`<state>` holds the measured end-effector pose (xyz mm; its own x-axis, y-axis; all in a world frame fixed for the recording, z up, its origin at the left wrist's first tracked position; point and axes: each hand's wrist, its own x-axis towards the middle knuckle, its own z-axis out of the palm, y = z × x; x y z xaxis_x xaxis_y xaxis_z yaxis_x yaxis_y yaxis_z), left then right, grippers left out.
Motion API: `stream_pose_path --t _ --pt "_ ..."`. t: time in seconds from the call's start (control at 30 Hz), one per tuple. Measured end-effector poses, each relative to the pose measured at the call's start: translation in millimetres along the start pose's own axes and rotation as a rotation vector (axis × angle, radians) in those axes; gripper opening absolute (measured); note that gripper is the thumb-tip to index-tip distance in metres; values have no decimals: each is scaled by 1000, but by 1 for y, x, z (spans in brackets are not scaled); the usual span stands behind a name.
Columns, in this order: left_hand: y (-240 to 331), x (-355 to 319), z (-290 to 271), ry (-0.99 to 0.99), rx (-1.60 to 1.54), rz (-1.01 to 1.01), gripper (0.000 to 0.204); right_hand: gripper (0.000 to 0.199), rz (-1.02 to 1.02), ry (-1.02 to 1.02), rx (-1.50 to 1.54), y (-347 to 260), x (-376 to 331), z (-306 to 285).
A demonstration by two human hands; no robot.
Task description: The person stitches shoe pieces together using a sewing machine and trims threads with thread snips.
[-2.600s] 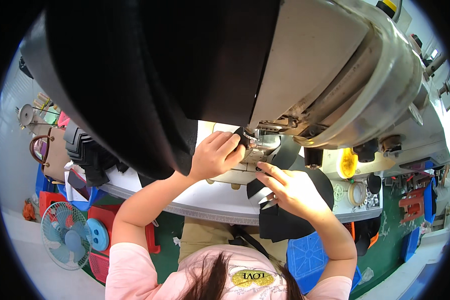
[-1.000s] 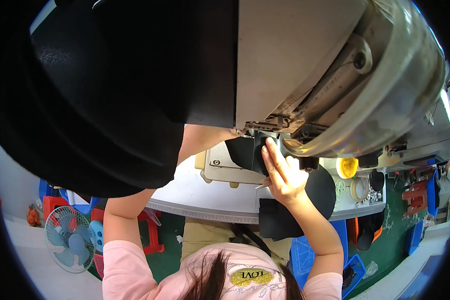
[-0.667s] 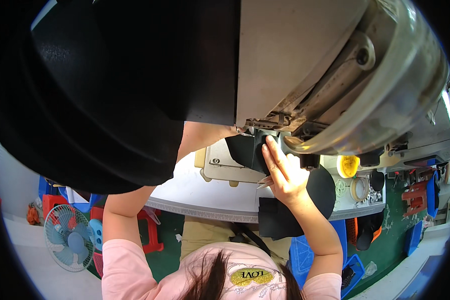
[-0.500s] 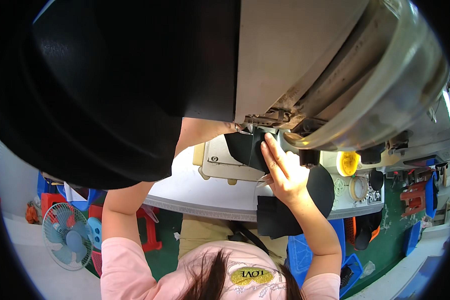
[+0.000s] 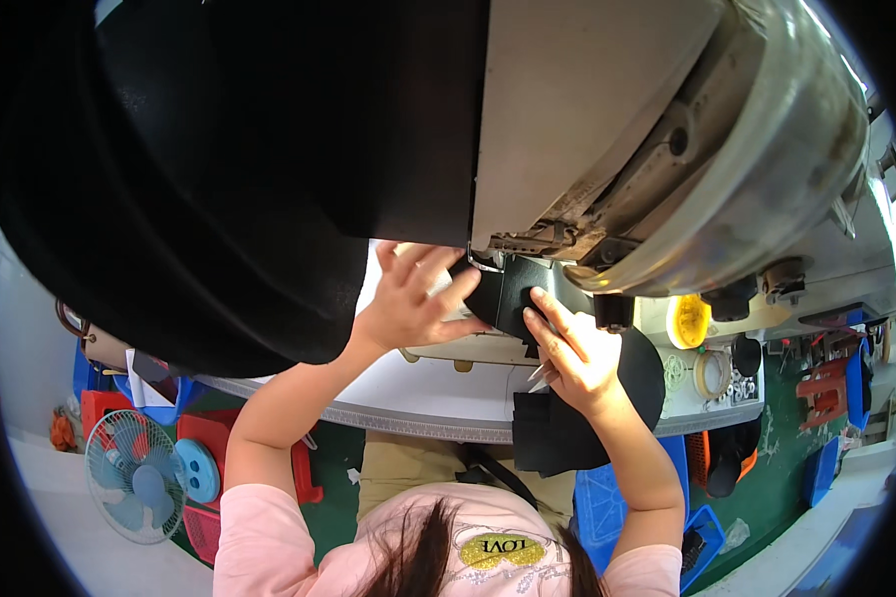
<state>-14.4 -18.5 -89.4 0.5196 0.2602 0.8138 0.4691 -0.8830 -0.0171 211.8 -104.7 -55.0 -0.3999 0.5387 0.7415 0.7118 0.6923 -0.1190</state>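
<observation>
My left hand (image 5: pixel 408 297) is raised at the left of the sewing machine (image 5: pixel 577 129), its fingers spread, with the fingertips near the left edge of a black piece of material (image 5: pixel 516 292). That piece lies under the presser foot (image 5: pixel 486 261) and has a seam line across it. My right hand (image 5: pixel 579 360) presses it down with index and middle fingers stretched out. The curled fingers of that hand hold what look like small scissors (image 5: pixel 542 376), metal tips showing. Beneath my right wrist more black material (image 5: pixel 548 438) hangs over the table's front edge.
The machine head and a large black shape (image 5: pixel 219 179) hide the far part of the table (image 5: pixel 368 383). To the right are a yellow dish (image 5: pixel 689 320) and a tape roll (image 5: pixel 712 375). A fan (image 5: pixel 134 478) stands at left; a blue crate (image 5: pixel 599 497) is below right.
My left hand has come back toward me from behind the machine, fingers now spread in view. The black piece has turned slightly, and my right hand has slid slightly down and right with it.
</observation>
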Motion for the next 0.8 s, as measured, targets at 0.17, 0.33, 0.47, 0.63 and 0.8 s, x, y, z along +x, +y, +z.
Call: stream_pose_path --t 0.17,0.33,0.47,0.63,0.8 --pt "13 18 0 139 173 229 25 56 -28 0 8 3 2 -7" --pt "31 27 -24 103 161 232 9 54 2 -88 30 1 6 -15" --pt "37 27 -28 67 175 212 11 54 -12 -42 47 4 5 -12" --pt "32 30 -21 60 139 193 13 46 -22 36 52 9 13 -4" --pt "25 38 -19 1 -36 29 17 54 83 -63 -46 17 16 -2"
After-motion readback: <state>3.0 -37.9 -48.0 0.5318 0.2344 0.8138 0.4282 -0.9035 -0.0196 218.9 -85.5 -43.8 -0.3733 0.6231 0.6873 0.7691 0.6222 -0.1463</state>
